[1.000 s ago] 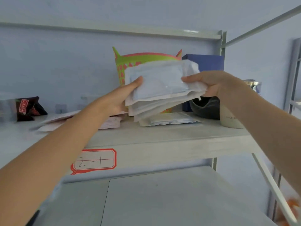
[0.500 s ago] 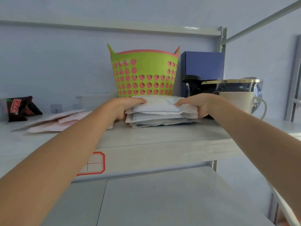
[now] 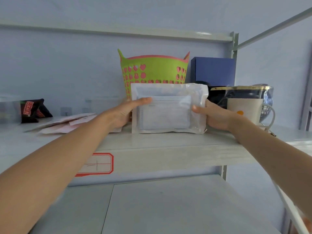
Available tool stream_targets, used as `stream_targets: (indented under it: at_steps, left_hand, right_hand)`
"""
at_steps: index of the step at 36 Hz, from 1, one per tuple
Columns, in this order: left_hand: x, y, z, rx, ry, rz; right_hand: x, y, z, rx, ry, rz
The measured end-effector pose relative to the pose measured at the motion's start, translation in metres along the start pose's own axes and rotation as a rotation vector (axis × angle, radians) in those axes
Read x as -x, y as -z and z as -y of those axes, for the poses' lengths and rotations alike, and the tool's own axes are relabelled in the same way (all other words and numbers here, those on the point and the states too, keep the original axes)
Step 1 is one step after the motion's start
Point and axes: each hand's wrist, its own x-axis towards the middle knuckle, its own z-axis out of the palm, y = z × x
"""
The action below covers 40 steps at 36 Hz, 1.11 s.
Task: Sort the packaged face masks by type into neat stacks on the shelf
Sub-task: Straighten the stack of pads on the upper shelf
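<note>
A stack of clear-packaged blue face masks [image 3: 167, 108] stands on its long edge on the white shelf [image 3: 152, 142], its flat face toward me. My left hand [image 3: 125, 112] grips its left side, thumb across the front. My right hand [image 3: 214, 115] grips its right side, thumb on the front. Pink-tinted mask packets [image 3: 67, 124] lie flat in a loose pile to the left on the same shelf.
Behind the stack stands a green basket with pink hearts [image 3: 153, 71], and a blue box [image 3: 214, 71] is to its right. A glass bowl [image 3: 249, 97] and a white mug [image 3: 244, 110] crowd the right. A dark snack bag [image 3: 33, 110] sits far left.
The mask stack lay flat on the shelf half a second ago; both hands have tipped it up onto its edge. A second ago it was held in the air.
</note>
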Motion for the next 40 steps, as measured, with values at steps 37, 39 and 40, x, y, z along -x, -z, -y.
stream_targets:
  at_steps: [37,39,40]
  left_hand:
    - [0.063,0.012,-0.023,-0.465,-0.144,-0.263]
    - [0.076,0.044,-0.04,-0.53,-0.184,-0.385]
    - [0.08,0.066,-0.046,-0.565,-0.194,-0.436]
  right_hand:
    - [0.023,-0.063,0.033,0.911,-0.152,-0.511]
    - [0.022,-0.08,0.045,1.1,-0.106,-0.53]
    - [0.019,-0.091,0.051,1.165,-0.075,-0.532]
